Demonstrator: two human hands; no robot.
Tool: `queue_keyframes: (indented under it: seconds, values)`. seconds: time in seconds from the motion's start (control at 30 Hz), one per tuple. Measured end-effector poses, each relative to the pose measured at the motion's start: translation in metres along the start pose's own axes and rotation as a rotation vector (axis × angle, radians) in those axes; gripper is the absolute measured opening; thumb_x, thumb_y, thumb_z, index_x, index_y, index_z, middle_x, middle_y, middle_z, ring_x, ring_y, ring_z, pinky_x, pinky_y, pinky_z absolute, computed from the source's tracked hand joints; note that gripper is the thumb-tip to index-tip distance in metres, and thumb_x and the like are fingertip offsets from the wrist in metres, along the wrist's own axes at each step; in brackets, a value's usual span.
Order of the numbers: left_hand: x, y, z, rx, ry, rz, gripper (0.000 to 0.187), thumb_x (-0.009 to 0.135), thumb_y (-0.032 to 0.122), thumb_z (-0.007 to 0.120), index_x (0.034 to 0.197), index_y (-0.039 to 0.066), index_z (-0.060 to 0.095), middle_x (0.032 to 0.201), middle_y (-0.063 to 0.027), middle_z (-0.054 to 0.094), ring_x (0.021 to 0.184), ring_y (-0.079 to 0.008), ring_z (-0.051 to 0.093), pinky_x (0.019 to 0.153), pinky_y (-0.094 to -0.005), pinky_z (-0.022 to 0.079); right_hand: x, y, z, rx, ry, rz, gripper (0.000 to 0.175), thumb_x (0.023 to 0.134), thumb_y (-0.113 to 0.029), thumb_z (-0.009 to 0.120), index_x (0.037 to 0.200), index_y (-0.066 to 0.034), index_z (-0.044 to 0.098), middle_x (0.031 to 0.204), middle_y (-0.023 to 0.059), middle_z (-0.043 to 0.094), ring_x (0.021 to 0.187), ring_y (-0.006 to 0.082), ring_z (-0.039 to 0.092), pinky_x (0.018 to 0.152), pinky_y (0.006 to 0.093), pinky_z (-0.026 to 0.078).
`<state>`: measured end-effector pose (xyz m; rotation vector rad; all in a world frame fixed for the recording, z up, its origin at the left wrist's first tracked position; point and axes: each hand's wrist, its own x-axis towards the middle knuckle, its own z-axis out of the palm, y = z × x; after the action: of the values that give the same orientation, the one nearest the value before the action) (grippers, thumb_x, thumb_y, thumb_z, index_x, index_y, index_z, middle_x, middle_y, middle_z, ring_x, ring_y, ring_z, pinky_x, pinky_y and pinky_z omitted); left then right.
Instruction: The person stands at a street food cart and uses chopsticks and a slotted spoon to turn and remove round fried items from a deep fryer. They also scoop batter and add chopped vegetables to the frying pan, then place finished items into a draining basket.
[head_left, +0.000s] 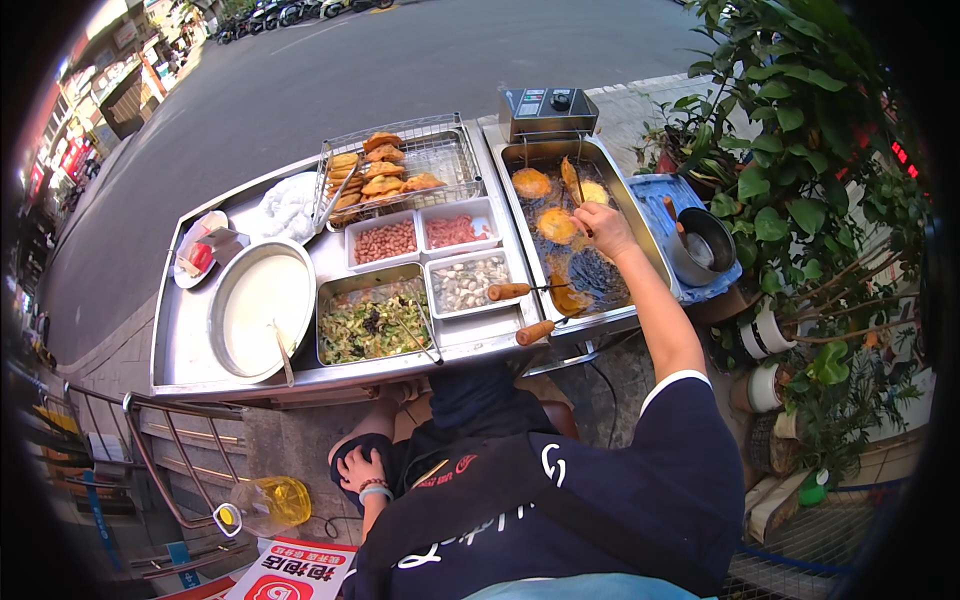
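My right hand (606, 231) is closed around a thin dark utensil (578, 184) above the deep fryer (657, 259). Its tip reaches down beside a fritter standing on edge (568, 174). In the oil float a golden round fritter (531, 183), another nearer my hand (556, 225) and a paler yellow one (593, 193). Two wooden handles (508, 291) (535, 332) stick out over the fryer's left rim; their tool ends sit in bubbling oil. My left hand (361, 471) rests on my left knee, fingers spread, holding nothing.
Left of the fryer, a steel counter carries a wire rack (450, 139) of fritters, tubs of peanuts (385, 241), pink meat (454, 231) and shellfish-like pieces (469, 283), chopped vegetables (367, 326) and a batter bowl (262, 311). A pot (701, 247) and plants (787, 135) stand right.
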<state>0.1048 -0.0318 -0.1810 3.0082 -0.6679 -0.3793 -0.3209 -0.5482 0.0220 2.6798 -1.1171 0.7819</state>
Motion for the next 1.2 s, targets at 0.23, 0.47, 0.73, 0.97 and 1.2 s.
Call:
queue_keyframes:
  seconds: [0.23,0.47,0.73,0.97,1.2]
  values:
    - [0.001,-0.001,0.001,0.000,-0.003,-0.002,0.046,0.087,0.050,0.060,0.127,0.028,0.064,0.140,0.0037,0.054,0.144,-0.0263,0.031,0.108,-0.0642,0.027,-0.016,-0.013,-0.024,0.120,0.102,0.017,0.016,0.086,-0.025,0.074,0.091,-0.0105,0.068,0.100,0.0051,0.063,0.082,0.0304,0.066,0.069,0.0401,0.054]
    - [0.001,0.003,-0.003,-0.014,-0.024,-0.011,0.047,0.085,0.049,0.062,0.127,0.028,0.064,0.141,0.0024,0.053,0.145,-0.0271,0.030,0.108,-0.0648,0.026,-0.069,-0.074,-0.079,0.325,0.357,0.281,0.016,0.088,-0.007,0.074,0.101,0.0017,0.069,0.095,0.0098,0.063,0.079,0.0197,0.067,0.068,0.0298,0.054]
    - [-0.002,0.006,-0.012,-0.092,-0.020,-0.007,0.049,0.084,0.047,0.060,0.126,0.022,0.064,0.139,-0.0011,0.054,0.145,-0.0296,0.029,0.109,-0.0668,0.022,-0.076,-0.106,-0.076,0.496,0.649,0.558,0.023,0.097,-0.017,0.067,0.100,0.0061,0.067,0.098,0.0086,0.064,0.073,0.0163,0.067,0.067,0.0279,0.056]
    - [-0.009,0.006,-0.020,-0.153,0.005,-0.027,0.045,0.084,0.044,0.061,0.121,0.020,0.068,0.137,-0.0021,0.056,0.143,-0.0289,0.031,0.111,-0.0668,0.020,-0.041,-0.120,-0.080,0.244,0.657,0.257,0.019,0.097,-0.014,0.066,0.098,0.0053,0.068,0.094,0.0086,0.063,0.070,0.0147,0.062,0.062,0.0264,0.052]
    - [-0.008,0.004,-0.017,-0.168,0.012,-0.016,0.045,0.083,0.044,0.062,0.120,0.019,0.069,0.135,-0.0016,0.057,0.142,-0.0294,0.032,0.111,-0.0669,0.018,-0.029,-0.156,-0.098,0.097,0.706,0.287,0.020,0.097,-0.017,0.067,0.096,0.0038,0.068,0.084,0.0076,0.066,0.063,0.0119,0.060,0.059,0.0259,0.050]
